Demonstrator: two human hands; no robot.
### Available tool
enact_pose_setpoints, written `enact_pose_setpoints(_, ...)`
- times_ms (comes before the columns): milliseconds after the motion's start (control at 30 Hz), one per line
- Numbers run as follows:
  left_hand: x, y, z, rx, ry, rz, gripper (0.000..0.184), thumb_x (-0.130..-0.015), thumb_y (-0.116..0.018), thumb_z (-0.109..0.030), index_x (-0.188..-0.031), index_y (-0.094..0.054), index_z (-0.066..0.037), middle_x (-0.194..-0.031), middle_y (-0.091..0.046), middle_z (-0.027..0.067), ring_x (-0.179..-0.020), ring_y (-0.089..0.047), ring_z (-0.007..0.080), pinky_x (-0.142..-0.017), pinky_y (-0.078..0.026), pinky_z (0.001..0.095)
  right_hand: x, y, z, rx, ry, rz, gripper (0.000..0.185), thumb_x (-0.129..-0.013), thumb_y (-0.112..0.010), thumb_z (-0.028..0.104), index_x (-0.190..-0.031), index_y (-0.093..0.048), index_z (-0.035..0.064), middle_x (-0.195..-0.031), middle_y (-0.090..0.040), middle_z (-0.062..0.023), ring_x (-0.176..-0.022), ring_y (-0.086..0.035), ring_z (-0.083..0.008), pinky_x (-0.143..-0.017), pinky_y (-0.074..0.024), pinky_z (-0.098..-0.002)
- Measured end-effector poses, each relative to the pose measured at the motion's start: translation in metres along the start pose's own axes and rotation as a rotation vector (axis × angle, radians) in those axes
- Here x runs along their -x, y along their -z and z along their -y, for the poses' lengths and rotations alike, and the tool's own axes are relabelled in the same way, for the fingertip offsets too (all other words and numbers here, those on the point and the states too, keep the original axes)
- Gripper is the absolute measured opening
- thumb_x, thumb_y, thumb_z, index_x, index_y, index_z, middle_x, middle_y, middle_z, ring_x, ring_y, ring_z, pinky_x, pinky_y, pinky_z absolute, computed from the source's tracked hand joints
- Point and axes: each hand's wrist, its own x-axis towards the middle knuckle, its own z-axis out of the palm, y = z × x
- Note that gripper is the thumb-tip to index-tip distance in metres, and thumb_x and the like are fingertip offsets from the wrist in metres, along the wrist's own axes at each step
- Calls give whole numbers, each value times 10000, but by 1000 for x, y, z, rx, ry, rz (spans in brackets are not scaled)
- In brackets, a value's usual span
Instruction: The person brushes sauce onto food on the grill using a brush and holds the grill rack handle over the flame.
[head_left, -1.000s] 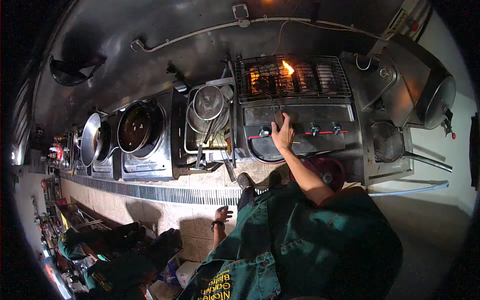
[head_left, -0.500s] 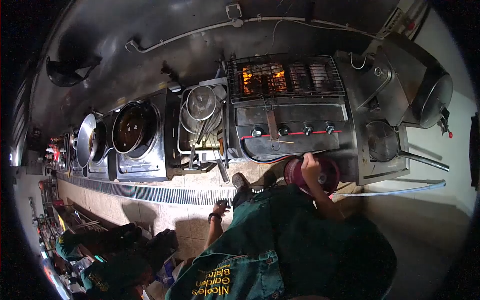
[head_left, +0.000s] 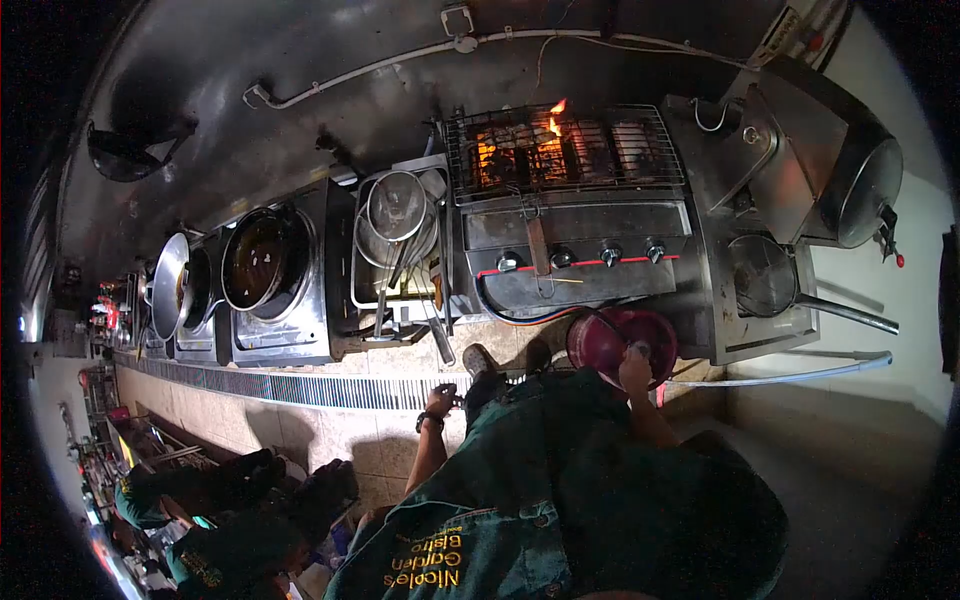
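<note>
My right hand [head_left: 634,370] reaches into the maroon round container [head_left: 592,352] on the floor in front of the grill. Its fingers are closed around something pale whose kind I cannot make out. Beside my leg hangs my left hand [head_left: 441,400], with a dark band on the wrist. Those fingers are curled, and a small dark thing shows at them, too unclear to name. On the grill [head_left: 655,120] lies a wire grilling basket with a long handle [head_left: 538,245] sticking out toward me. Orange flames [head_left: 545,140] burn at the grill's left half.
Left of the grill, a metal tray [head_left: 362,225] holds strainers and utensils. Farther left are a dark pan [head_left: 262,258] and a tilted wok [head_left: 172,283]. A strainer [head_left: 765,280] lies at right above a pale hose [head_left: 790,382]. A floor grate [head_left: 300,390] runs behind; co-workers [head_left: 230,535] are lower left.
My right hand has moved down from the container's upper edge to its lower inside. Flames on the grill have risen higher. My left hand has shifted slightly upward.
</note>
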Motion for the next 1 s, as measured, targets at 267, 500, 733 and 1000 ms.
enact_pose_setpoints(267, 13, -1, 8, -101, 110, -73, 361, -802, -507, -335, -1042, -556, -70, -745, -644, 61, -581, -607, 140, -393, -425, 273, -32, -2, 31, -95, -87, 551, 310, -836, -405, 286, -708, -545, 40, -715, -548, -211, -723, -534, -397, -644, -403, -499)
enact_pose_setpoints(500, 16, 1, 15, -62, 121, -22, 407, -814, -480, -384, -1102, -501, -97, -770, -645, 50, -631, -603, 144, -469, -421, 299, -35, -5, 39, -125, -103, 438, 248, -812, -446, 263, -779, -578, 55, -789, -570, -198, -754, -541, -385, -649, -422, -481)
enact_pose_setpoints(733, 9, 3, 12, -56, 151, -19, 384, -814, -489, -362, -1088, -513, -94, -766, -644, 46, -611, -594, 136, -440, -417, 280, -34, -4, 23, -188, -148, 615, 160, -741, -539, 231, -786, -595, 88, -825, -589, -142, -804, -549, -348, -702, -438, -442)
enact_pose_setpoints(1000, 6, 5, 7, -106, 72, -28, 393, -805, -501, -363, -1076, -522, -79, -721, -639, 37, -573, -586, 118, -425, -421, 268, -24, -31, 4, -204, -93, 708, 234, -735, -560, 282, -759, -628, 60, -787, -605, -149, -729, -572, -345, -673, -456, -432)
